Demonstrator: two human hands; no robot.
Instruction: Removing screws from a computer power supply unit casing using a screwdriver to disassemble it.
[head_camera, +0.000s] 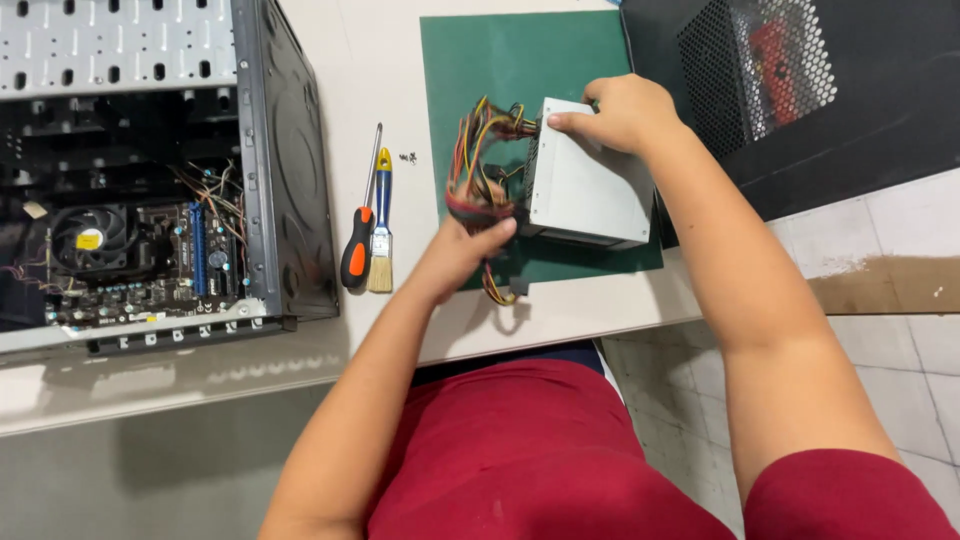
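Both grips are closed: the left hand (468, 245) bunches the coloured cable bundle (478, 160), and the right hand (620, 112) clamps the top edge of the grey power supply (590, 185), which stands on the green mat (480, 60) on the desk (380, 80). Judging by this, the cables are being gathered; tidying them calls for a steady box. A screwdriver (358, 245) and brush (381, 235) lie beside the open computer case (280, 170).
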